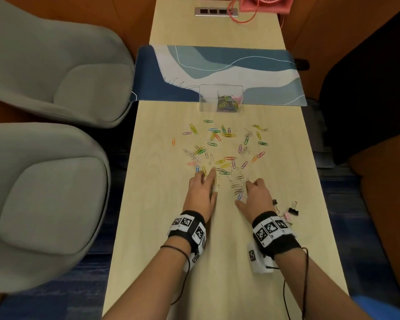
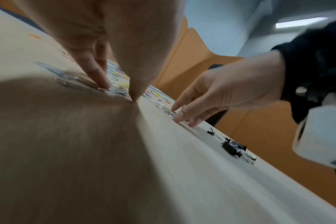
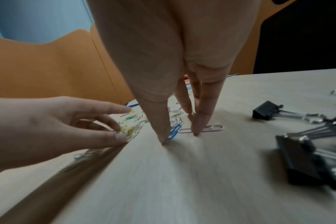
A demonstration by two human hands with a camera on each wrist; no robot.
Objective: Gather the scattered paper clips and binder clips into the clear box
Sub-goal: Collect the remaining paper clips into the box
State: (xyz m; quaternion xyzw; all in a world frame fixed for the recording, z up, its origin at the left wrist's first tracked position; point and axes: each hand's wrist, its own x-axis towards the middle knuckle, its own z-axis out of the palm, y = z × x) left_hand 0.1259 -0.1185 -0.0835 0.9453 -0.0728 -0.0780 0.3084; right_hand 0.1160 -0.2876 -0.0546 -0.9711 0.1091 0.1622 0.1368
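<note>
Many coloured and silver paper clips [image 1: 222, 148] lie scattered on the pale wooden table [image 1: 217, 262]. Beyond them stands the clear box [image 1: 204, 105], with a heap of clips in its right compartment. My left hand [image 1: 202, 190] lies flat with its straight fingers [image 2: 98, 75] pressing on clips at the near edge of the scatter. My right hand [image 1: 255, 195] stands on its fingertips beside it. Its thumb touches a blue clip [image 3: 175, 131] and a finger presses a silver clip [image 3: 211, 128]. Black binder clips [image 1: 293, 210] [image 3: 267, 110] lie just right of that hand.
A blue patterned desk mat [image 1: 217, 65] lies under the back of the box. Two grey chairs [image 1: 56, 65] stand left of the table. A pink fan [image 1: 263, 3] and a socket strip [image 1: 214, 11] are at the far end. An orange partition [image 3: 58, 68] rises on both sides.
</note>
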